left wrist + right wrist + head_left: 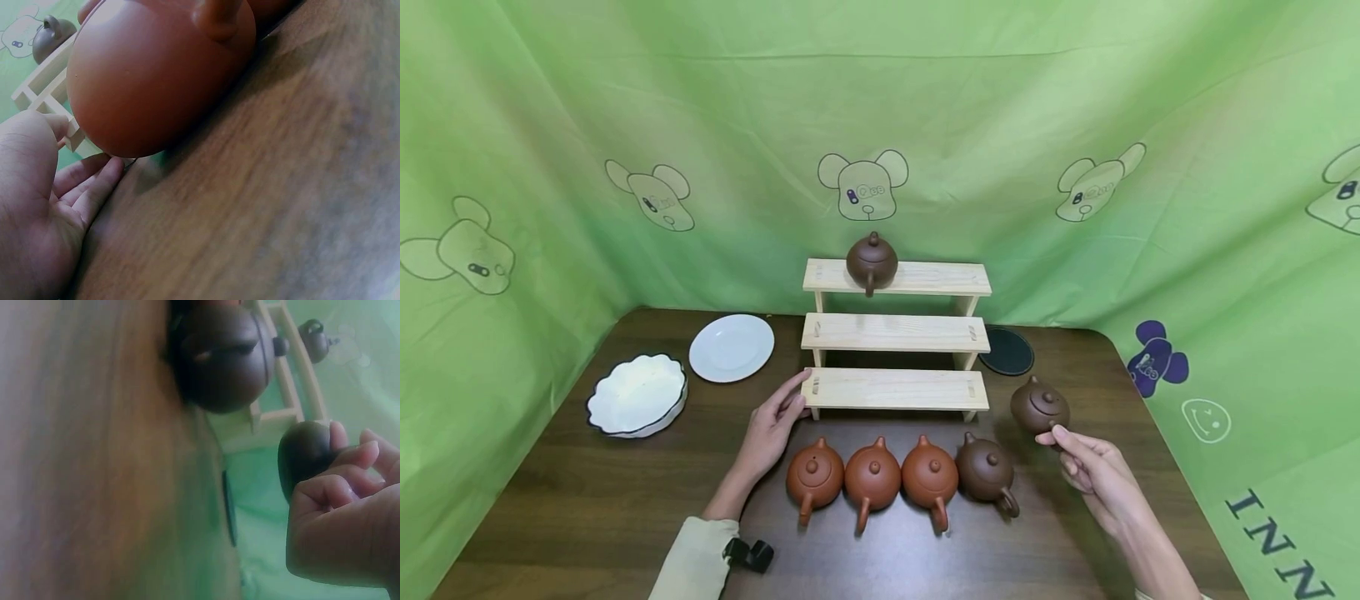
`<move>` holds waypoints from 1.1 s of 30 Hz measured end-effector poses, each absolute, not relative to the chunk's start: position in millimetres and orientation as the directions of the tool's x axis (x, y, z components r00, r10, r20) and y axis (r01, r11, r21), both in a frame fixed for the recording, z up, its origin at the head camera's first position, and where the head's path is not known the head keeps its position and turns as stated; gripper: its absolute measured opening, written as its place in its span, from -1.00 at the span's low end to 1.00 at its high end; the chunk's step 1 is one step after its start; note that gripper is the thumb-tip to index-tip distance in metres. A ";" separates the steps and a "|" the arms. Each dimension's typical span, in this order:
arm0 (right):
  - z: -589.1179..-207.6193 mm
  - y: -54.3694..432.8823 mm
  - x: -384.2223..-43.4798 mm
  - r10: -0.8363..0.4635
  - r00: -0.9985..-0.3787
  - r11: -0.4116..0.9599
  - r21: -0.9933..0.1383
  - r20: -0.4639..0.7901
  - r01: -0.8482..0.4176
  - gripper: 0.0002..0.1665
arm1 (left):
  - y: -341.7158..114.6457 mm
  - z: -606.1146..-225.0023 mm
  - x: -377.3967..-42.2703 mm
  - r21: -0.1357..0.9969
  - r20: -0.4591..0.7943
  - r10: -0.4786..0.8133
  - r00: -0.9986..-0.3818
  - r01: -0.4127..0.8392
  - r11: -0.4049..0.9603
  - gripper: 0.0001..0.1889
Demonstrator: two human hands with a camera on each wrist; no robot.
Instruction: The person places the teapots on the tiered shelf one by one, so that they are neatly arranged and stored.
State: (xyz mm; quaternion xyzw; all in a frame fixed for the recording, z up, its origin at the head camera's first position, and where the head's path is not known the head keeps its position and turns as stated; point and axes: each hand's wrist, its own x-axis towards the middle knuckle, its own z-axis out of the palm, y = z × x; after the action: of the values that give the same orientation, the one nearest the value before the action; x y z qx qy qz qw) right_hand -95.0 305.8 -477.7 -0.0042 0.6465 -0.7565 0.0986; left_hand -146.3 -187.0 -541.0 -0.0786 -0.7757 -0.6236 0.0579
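Observation:
My right hand (1101, 479) pinches the handle of a dark brown teapot (1038, 406), held at the right of the wooden stand; in the right wrist view this teapot (305, 450) hangs above the table. At the lowest step of the three-step pale wooden stand (895, 389), my left hand (772, 429) touches the left end with fairly straight fingers. In front of the stand is a row of three reddish-brown teapots (872, 475) and one dark brown teapot (985, 469), handles toward me. Another dark brown teapot (872, 260) sits on the top step.
To the left are a white plate (732, 348) and a scalloped white dish (637, 395) with a dark rim. A round black mat (1007, 350) lies behind the stand's right end. Green cloth (970, 125) with printed bear heads hangs round the dark wood table (625, 508).

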 end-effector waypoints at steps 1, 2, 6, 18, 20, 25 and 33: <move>-476.1 304.0 -95.5 -0.153 -0.981 -0.154 -0.978 -0.116 0.140 -0.44 | -187.0 -541.2 -146.4 0.959 0.188 0.051 -0.981 0.195 0.208 -0.53; -474.4 302.1 -96.2 -0.151 -0.982 -0.163 -0.977 -0.112 0.136 -0.44 | -187.1 -541.6 -146.4 0.959 0.190 0.052 -0.980 0.197 0.206 -0.53; -467.6 295.4 -98.6 -0.167 -0.983 -0.203 -0.973 -0.074 0.108 -0.42 | -186.9 -541.6 -146.8 0.960 0.186 0.054 -0.981 0.193 0.201 -0.53; -444.1 270.6 -106.9 -0.217 -0.976 -0.312 -0.948 0.004 0.066 -0.41 | -186.4 -541.1 -146.9 0.956 0.187 0.047 -0.981 0.193 0.221 -0.53; -441.5 266.9 -108.4 -0.217 -0.976 -0.309 -0.949 0.003 0.066 -0.41 | -186.5 -541.3 -146.9 0.956 0.187 0.049 -0.981 0.193 0.221 -0.53; -436.4 259.4 -111.8 -0.212 -0.977 -0.296 -0.952 -0.014 0.078 -0.43 | -186.3 -541.3 -146.7 0.957 0.181 0.046 -0.982 0.187 0.224 -0.53; -427.4 248.0 -117.9 -0.188 -0.981 -0.275 -0.957 -0.039 0.091 -0.46 | -186.1 -540.6 -146.7 0.955 0.200 0.048 -0.979 0.206 0.214 -0.53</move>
State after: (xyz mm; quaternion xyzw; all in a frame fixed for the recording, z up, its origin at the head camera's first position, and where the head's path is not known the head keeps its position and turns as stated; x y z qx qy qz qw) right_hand -117.9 248.0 -427.4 -0.0406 0.5956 -0.7975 0.0873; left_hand -146.7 -186.1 -540.6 -0.0818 -0.7766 -0.6215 0.0634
